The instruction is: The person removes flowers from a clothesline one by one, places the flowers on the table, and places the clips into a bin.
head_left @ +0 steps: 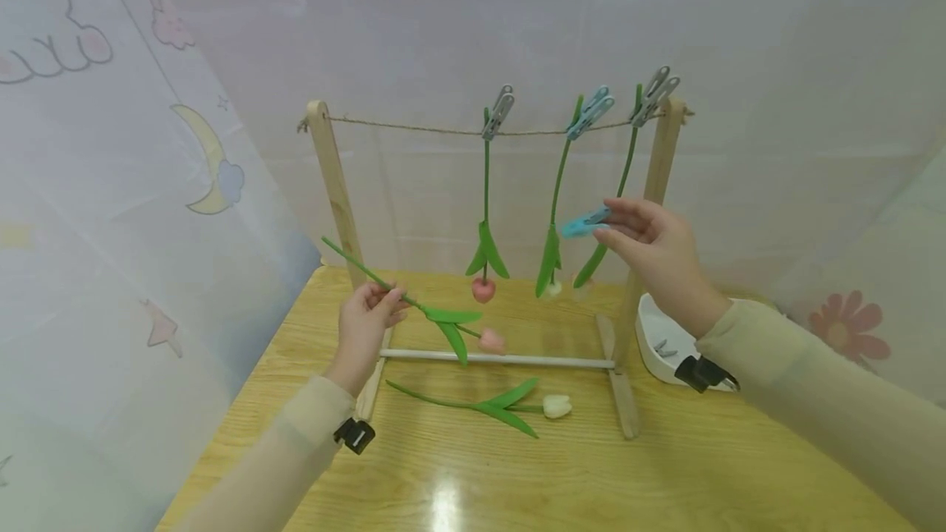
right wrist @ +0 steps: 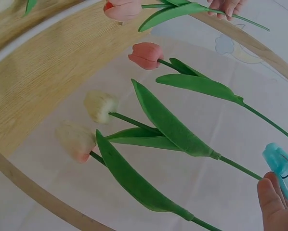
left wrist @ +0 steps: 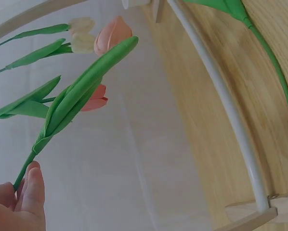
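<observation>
Below the brown twine line (head_left: 414, 128), the left hand (head_left: 365, 327) pinches a pale-pink artificial tulip (head_left: 452, 316) by its green stem (head_left: 355, 259), presumably sparing the bloom (head_left: 491, 341), and the right hand (head_left: 659, 253) grips a light-blue plastic clothespin (head_left: 582, 225), tip free.

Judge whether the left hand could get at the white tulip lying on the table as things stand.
Probably yes: the white tulip lies uncovered on the near side of the white bar. However, the left hand pinches the pink tulip by its stem, so gripping another may be awkward.
</observation>
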Available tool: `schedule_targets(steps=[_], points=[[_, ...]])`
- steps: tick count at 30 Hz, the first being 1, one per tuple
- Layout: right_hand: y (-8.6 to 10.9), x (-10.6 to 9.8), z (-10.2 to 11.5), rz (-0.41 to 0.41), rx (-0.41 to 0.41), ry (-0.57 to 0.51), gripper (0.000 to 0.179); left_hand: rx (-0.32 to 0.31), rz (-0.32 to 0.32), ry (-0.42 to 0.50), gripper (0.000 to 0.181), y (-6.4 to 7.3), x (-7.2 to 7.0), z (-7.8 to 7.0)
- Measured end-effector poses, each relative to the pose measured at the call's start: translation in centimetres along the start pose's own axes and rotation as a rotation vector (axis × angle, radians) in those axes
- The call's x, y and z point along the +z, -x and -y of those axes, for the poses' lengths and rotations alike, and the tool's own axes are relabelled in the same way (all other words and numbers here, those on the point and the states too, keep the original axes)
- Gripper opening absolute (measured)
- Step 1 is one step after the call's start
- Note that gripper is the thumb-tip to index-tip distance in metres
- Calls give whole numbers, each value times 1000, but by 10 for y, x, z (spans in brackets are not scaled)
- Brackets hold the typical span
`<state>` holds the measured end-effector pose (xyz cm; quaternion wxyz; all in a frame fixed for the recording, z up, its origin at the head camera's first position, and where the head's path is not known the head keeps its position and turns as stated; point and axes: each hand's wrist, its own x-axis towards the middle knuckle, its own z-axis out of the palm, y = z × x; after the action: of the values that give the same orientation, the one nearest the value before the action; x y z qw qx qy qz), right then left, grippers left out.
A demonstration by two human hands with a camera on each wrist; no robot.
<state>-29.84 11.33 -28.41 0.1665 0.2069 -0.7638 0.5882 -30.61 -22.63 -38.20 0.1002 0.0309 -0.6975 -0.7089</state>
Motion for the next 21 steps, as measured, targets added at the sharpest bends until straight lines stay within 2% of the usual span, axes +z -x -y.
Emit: schedule_targets(steps=[10, 21], points=[[7, -6, -7, -7, 58, 59, 43, -75, 2, 48, 26, 9, 1, 15], [15, -13, -16, -9, 90, 41, 49, -131, 19, 75, 27, 19, 4, 33]])
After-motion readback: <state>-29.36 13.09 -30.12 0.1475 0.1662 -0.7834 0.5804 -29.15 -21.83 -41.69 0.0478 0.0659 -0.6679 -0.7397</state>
